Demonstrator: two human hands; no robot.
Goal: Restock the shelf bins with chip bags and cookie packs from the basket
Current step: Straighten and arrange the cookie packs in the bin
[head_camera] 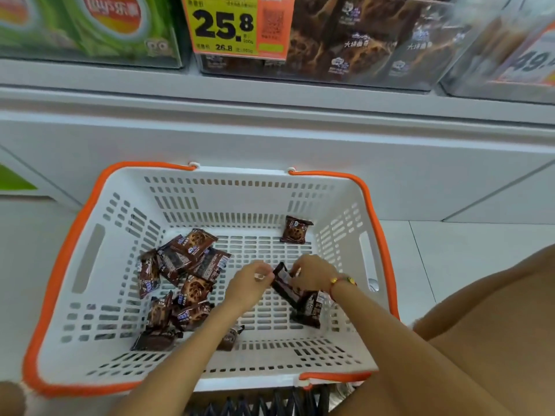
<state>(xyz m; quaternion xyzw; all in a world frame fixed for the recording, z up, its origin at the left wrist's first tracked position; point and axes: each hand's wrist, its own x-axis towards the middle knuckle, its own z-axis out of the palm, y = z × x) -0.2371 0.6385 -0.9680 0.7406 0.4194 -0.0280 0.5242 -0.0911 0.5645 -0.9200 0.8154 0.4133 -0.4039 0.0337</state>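
A white basket (90, 295) with orange handles sits on the floor below the shelf. Several brown cookie packs (183, 274) lie heaped in its left half, and one lone pack (295, 230) lies at the back right. My right hand (313, 273) grips a bundle of cookie packs (300, 298) inside the basket on the right. My left hand (252, 282) has its fingers curled at the top edge of that bundle. A clear shelf bin (345, 40) above holds more of the same cookie packs.
A yellow and orange price tag (234, 25) reading 25.8 hangs on the bin front. Green chip boxes (90, 25) fill the bin at upper left. Another clear bin (510, 55) stands at upper right. The white shelf base (270, 136) rises behind the basket.
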